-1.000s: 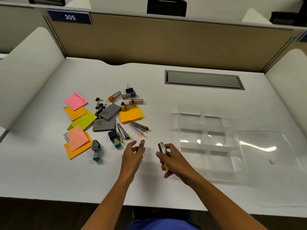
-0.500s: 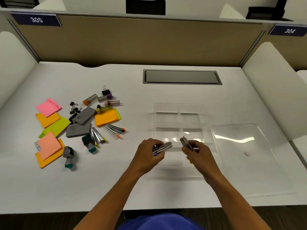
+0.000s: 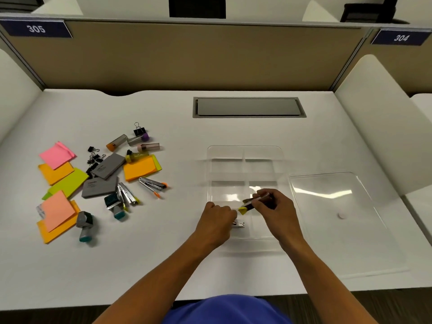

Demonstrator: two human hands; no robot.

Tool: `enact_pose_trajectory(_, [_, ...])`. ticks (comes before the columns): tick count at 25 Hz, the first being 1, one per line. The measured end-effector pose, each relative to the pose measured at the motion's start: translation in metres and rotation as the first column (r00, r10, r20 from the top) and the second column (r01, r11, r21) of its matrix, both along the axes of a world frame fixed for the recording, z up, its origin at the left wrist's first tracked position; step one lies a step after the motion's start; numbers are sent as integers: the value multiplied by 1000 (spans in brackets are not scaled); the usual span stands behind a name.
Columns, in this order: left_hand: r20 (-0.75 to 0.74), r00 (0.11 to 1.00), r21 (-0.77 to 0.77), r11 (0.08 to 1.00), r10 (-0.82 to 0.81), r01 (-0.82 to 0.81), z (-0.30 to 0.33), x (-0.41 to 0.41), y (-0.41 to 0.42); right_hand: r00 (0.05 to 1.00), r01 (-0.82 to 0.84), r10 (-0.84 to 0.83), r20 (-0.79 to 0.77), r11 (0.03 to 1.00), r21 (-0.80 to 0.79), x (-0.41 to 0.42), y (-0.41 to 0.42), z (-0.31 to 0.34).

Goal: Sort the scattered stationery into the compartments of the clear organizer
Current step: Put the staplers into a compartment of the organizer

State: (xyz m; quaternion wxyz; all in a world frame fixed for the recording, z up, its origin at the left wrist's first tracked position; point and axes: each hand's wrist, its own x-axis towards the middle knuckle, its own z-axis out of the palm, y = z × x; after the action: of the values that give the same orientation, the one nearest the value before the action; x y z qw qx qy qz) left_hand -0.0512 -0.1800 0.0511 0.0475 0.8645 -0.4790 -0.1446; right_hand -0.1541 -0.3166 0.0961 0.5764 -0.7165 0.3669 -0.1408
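Sticky notes (image 3: 56, 155), stamps and staplers lie scattered on the left of the bench (image 3: 163, 253). The left hand (image 3: 216, 222) is curled over the clear organizer's (image 3: 244, 153) near compartment, a metal stapler (image 3: 239, 223) at its fingers. The right hand (image 3: 278, 212) pinches a yellow-tipped stapler (image 3: 245, 208) just above.

Left hand (image 3: 216, 222): curling into a fist, lower centre | Right hand (image 3: 278, 212): pinching closed, just right | Forearms: converging upward
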Motion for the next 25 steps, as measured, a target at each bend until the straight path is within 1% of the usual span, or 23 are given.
enact_pose_trajectory(2, [-34, 999, 31, 999, -6, 7, -3, 0, -2, 999, -30, 30, -14, 999, -13, 2, -2, -2])
enact_pose_trajectory(4, [-86, 996, 12, 1000, 17, -16, -5, 1, 0, 996, -78, 76, -52, 996, -38, 3, -3, -5])
enact_pose_trajectory(5, [-129, 990, -22, 998, 50, -53, -5, 1, 3, 992, -100, 95, -84, 993, -59, 5, -4, -6])
enact_pose_trajectory(7, [-250, 960, -191, 965, 128, -178, -3, 2, 15, 982, -136, 119, -149, 984, -113, 7, -4, -10])
enact_pose_trajectory(9, [-316, 918, -376, 857, 239, -352, 1, 2, 32, 971, -185, 157, -182, 972, -146, 10, -2, -13])
enact_pose_trajectory(10, [-339, 887, -430, 787, 314, -443, 2, 3, 40, 964, -215, 183, -193, 963, -162, 12, 0, -14])
enact_pose_trajectory(11, [-372, 844, -449, 721, 386, -528, 1, 4, 46, 956, -251, 213, -204, 950, -185, 15, 3, -15])
enact_pose_trajectory(13, [-464, 737, -388, 635, 491, -668, -2, 7, 52, 939, -315, 267, -218, 920, -234, 22, 11, -14])
enact_pose_trajectory(14, [-498, 692, -334, 620, 523, -710, -4, 8, 53, 935, -335, 287, -209, 907, -254, 24, 14, -14])
enact_pose_trajectory(16, [-536, 646, -272, 614, 543, -741, -8, 8, 52, 924, -379, 340, -177, 879, -290, 27, 19, -15])
enact_pose_trajectory(18, [-560, 631, -256, 613, 536, -748, -9, 8, 53, 892, -450, 407, -197, 839, -305, 24, 23, -20])
enact_pose_trajectory(20, [-555, 634, -243, 624, 539, -743, -9, 8, 54, 866, -494, 420, -271, 801, -338, 20, 24, -28])
enact_pose_trajectory(21, [-550, 637, -234, 632, 540, -739, -8, 9, 54, 870, -485, 397, -292, 794, -367, 19, 24, -32])
enact_pose_trajectory(23, [-535, 646, -216, 651, 544, -727, -6, 9, 54, 891, -447, 352, -285, 786, -428, 23, 23, -37])
enact_pose_trajectory(25, [-493, 663, -190, 674, 564, -714, -4, 9, 53, 892, -450, 349, -288, 742, -496, 32, 25, -37])
